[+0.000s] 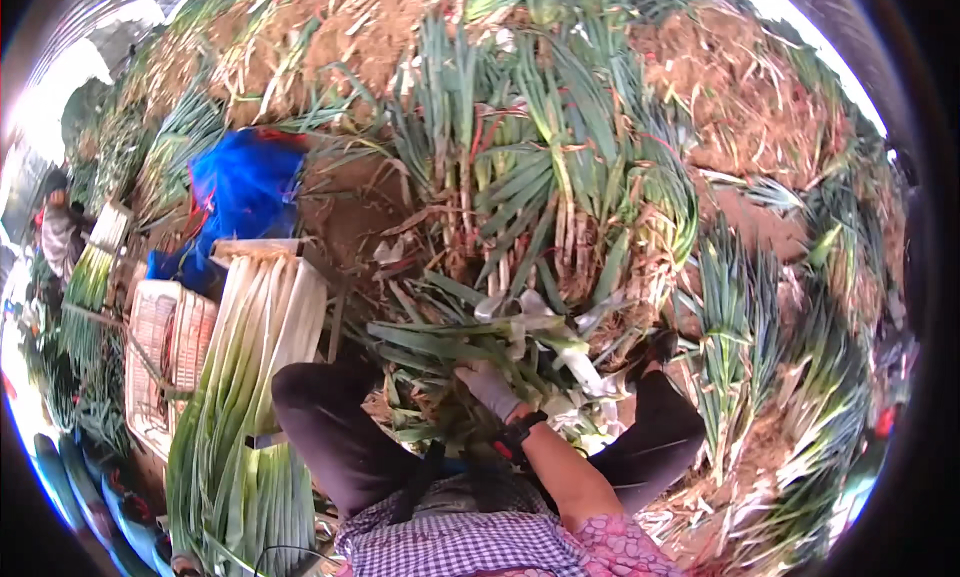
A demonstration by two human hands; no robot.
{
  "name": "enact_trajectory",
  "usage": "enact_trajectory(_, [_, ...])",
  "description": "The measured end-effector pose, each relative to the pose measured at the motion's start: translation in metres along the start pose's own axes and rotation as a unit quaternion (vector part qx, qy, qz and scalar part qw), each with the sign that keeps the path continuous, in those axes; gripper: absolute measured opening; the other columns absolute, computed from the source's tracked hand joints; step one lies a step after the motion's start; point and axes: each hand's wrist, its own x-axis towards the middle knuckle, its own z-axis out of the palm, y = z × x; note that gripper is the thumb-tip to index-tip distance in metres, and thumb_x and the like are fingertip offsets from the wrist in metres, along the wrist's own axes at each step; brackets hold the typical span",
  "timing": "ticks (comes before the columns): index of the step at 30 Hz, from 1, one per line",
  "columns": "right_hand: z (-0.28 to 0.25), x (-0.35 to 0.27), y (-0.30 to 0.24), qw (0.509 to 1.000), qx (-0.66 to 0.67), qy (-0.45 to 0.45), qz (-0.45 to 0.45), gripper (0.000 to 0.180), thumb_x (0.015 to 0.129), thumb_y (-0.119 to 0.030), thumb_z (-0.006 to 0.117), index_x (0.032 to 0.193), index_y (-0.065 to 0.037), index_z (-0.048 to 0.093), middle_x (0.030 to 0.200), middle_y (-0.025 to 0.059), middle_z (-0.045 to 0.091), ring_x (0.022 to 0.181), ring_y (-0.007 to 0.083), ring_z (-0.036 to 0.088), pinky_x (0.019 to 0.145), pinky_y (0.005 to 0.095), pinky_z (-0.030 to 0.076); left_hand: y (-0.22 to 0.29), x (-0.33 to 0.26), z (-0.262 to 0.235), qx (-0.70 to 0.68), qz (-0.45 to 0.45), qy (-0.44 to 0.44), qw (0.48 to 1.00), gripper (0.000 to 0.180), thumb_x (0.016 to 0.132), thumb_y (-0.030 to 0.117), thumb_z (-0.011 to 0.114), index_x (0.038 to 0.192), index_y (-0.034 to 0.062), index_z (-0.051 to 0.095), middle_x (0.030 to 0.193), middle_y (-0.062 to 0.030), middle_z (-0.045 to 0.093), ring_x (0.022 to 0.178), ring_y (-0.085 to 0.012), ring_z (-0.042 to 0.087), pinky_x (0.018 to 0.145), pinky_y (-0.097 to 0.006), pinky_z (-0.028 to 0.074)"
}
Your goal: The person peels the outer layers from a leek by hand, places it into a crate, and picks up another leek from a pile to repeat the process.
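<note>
Right hand point(492, 387), in a pale glove, is reaching forward from between the knees and closing around a loose bunch of leeks point(470, 342) lying on the soil point(345, 217). Fingers are wrapped over the stalks; how tight the hold is cannot be told, since leaves are covering the fingertips. Left hand is not showing anywhere in the view.

The bunch's long axis is running roughly left-right across the hand: dark green strap leaves fanning to the left, pale white shanks point(575, 362) trailing right and slightly down. So the white ends are lying to the right of the grip, the leaf tips to the left.

Leaves are flat, waxy, creased; shanks smooth and cylindrical. Ground is dry, crumbly reddish-brown earth strewn with straw-coloured trimmings.

Left of the knee, a stack of trimmed leeks point(260, 357) is lying lengthwise, white ends up, beside woven baskets point(165, 337). A blue plastic sheet point(240, 192) is bunched beyond them. Uprooted leeks point(530, 177) are standing ahead.
</note>
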Motion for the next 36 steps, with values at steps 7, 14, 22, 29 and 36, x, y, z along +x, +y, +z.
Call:
enact_trajectory(7, [-0.037, 0.006, 0.014, 0.993, 0.071, 0.047, 0.081, 0.032, 0.084, -0.027, 0.061, 0.104, -0.002, 0.066, 0.087, 0.013, 0.068, 0.082, 0.0211, 0.064, 0.075, 0.0313, 0.048, 0.045, 0.022, -0.068, 0.032, -0.005, 0.018, 0.999, 0.041, 0.093, 0.023, 0.048, 0.128, 0.0019, 0.049, 0.123, -0.0147, 0.056, 0.108, -0.0278, 0.055, 0.1, -0.038, 0.037])
enact_trajectory(14, [-0.117, 0.067, 0.045, 0.969, 0.125, 0.214, -0.004, 0.032, 0.085, -0.029, 0.057, 0.105, -0.006, 0.066, 0.091, 0.0163, 0.068, 0.085, 0.0299, 0.065, 0.079, 0.0371, 0.05, 0.276, 0.044, -0.169, -0.215, 0.214, 0.091, 0.949, 0.045, 0.094, 0.019, 0.048, 0.134, -0.0027, 0.044, 0.128, -0.0158, 0.053, 0.11, -0.0269, 0.054, 0.099, -0.033, 0.038])
enact_trajectory(22, [-0.193, 0.134, 0.049, 0.913, -0.103, 0.395, -0.004, 0.031, 0.084, -0.022, 0.058, 0.11, -0.007, 0.064, 0.099, 0.0189, 0.066, 0.096, 0.0363, 0.062, 0.083, 0.0406, 0.049, 0.649, -0.224, -0.149, -0.345, 0.701, -0.159, 0.603, 0.042, 0.082, 0.007, 0.059, 0.122, -0.0014, 0.054, 0.124, -0.0209, 0.056, 0.114, -0.0324, 0.055, 0.098, -0.036, 0.042])
enact_trajectory(29, [-0.211, 0.203, 0.057, 0.908, -0.243, 0.341, 0.032, 0.065, 0.083, -0.035, 0.056, 0.14, -0.011, 0.033, 0.112, 0.0252, 0.06, 0.102, 0.0429, 0.058, 0.087, 0.0499, 0.044, 0.668, -0.22, -0.132, -0.329, 0.672, -0.21, 0.63, 0.044, 0.082, 0.011, 0.061, 0.122, -0.0039, 0.052, 0.121, -0.0234, 0.056, 0.112, -0.0375, 0.054, 0.096, -0.037, 0.043])
enact_trajectory(36, [-0.181, 0.165, -0.04, 0.938, 0.126, 0.311, 0.083, 0.037, 0.08, -0.033, 0.067, 0.099, -0.002, 0.063, 0.087, 0.0139, 0.066, 0.081, 0.0243, 0.064, 0.073, 0.0373, 0.051, 0.653, -0.198, -0.138, -0.353, 0.651, -0.198, 0.642, 0.043, 0.081, 0.011, 0.062, 0.121, -0.0033, 0.053, 0.119, -0.0235, 0.057, 0.11, -0.0381, 0.055, 0.094, -0.038, 0.044])
